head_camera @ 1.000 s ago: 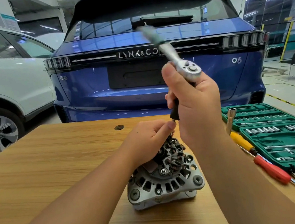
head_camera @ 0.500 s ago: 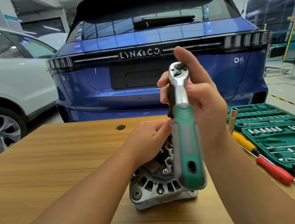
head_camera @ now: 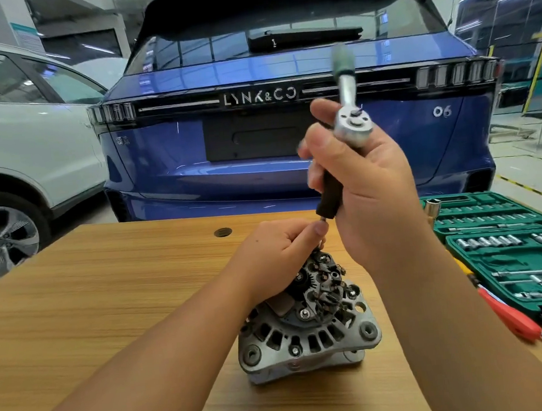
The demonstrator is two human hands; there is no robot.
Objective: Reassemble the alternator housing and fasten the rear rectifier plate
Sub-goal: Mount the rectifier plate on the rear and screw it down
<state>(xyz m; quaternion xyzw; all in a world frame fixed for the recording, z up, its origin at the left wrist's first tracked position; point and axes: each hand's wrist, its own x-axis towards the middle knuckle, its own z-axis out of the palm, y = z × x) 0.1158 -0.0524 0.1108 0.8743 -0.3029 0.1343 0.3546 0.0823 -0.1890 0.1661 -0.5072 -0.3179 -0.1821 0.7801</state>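
The alternator (head_camera: pixel 306 326) stands on the desk (head_camera: pixel 107 301): cast, likely heavy, rigid; best held by its ribbed rim. Left hand (head_camera: pixel 277 257) pinches the driver tip; right hand (head_camera: pixel 370 193) grips the ratchet (head_camera: pixel 351 126).

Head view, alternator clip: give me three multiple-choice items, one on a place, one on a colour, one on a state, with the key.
1. Where is the socket set case?
A. on the table's right side
B. on the floor
C. on the car roof

2. What colour is the handle of the ratchet?
A. yellow
B. green
C. black

3. What is the right hand doing?
A. lying flat on the table
B. hanging idle
C. holding the ratchet by its head and extension, above the alternator

Key: 1 A, the case lies open on the wooden table to the right of the alternator; 2 B, the blurred handle is green; 3 C, the fingers curl around the tool while the left hand pinches its lower tip.
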